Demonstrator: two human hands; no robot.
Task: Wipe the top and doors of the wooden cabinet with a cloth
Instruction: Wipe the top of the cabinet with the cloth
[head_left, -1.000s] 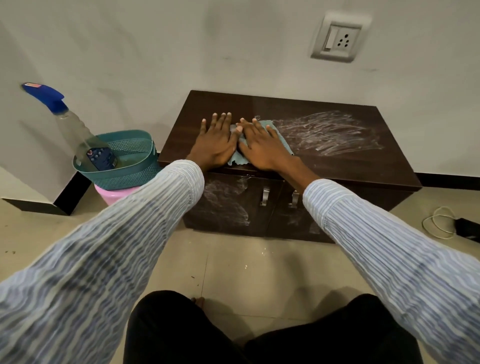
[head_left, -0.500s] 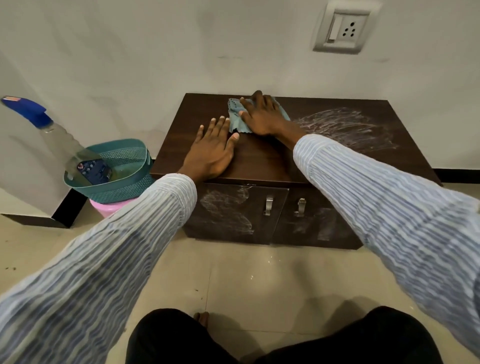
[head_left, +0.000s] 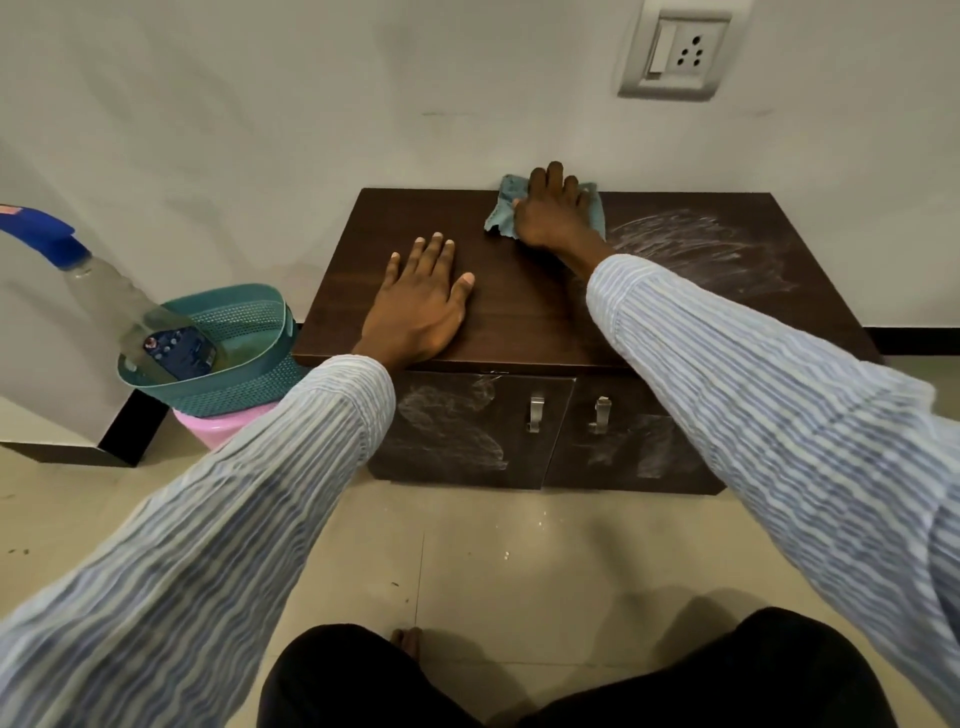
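Observation:
A low dark wooden cabinet (head_left: 519, 312) stands against the white wall, with two doors (head_left: 467, 431) and metal handles. My right hand (head_left: 550, 213) presses flat on a blue-green cloth (head_left: 501, 210) at the back edge of the top, near the wall. My left hand (head_left: 421, 301) lies flat and empty on the front left of the top, fingers spread. White smear marks (head_left: 696, 249) cover the right half of the top, and both doors show them too.
To the cabinet's left, a teal basket (head_left: 234, 353) sits on a pink tub (head_left: 218, 426) and holds a spray bottle (head_left: 104, 291) with a blue trigger. A wall socket (head_left: 675, 52) is above. My knees and tiled floor (head_left: 519, 545) fill the foreground.
My right hand has slid the cloth from the front middle of the top back to the wall edge. My left hand has stayed flat near the front.

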